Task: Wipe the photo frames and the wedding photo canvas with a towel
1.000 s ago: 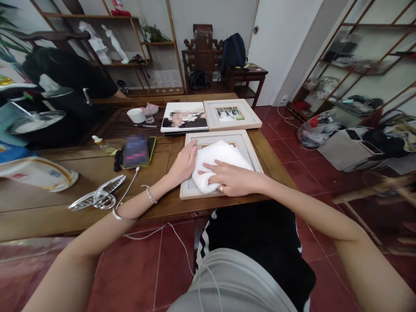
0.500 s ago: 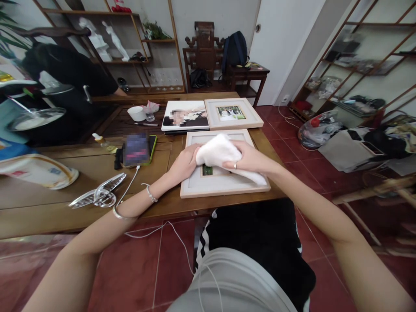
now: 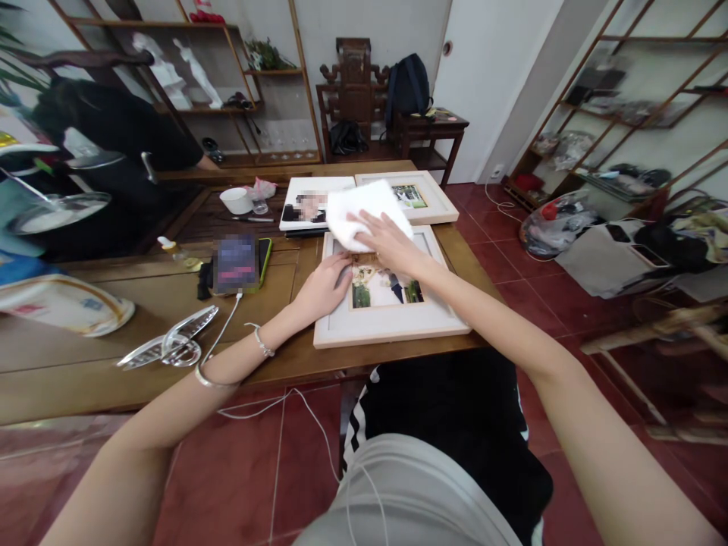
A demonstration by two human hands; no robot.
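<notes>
A light wooden picture frame [image 3: 392, 334] with a wide pale mat lies face up at the table's near edge, a photo [image 3: 387, 287] in its middle. My right hand [image 3: 390, 241] holds a white cloth [image 3: 364, 208] over the frame's far edge, fingers spread across it. The cloth hides the far left corner and covers parts of the two pictures behind. My left hand [image 3: 327, 287] rests on the left rim, fingers stretched out and thumb apart, touching the frame without wrapping round it.
Behind lie a second frame [image 3: 440, 199] and a stack of photo panels [image 3: 293, 216]. To the left are a phone [image 3: 265, 262] with a cable, a silver butterfly-shaped clip [image 3: 171, 341], a dropper bottle [image 3: 179, 254], a white bowl [image 3: 235, 200] and a large plastic pack [image 3: 62, 303]. A dark-sleeved person [image 3: 119, 121] sits further left.
My right hand has moved the cloth away from me and slightly left, uncovering the photo. It was bunched and now lies spread out. My left hand stays on the rim.
</notes>
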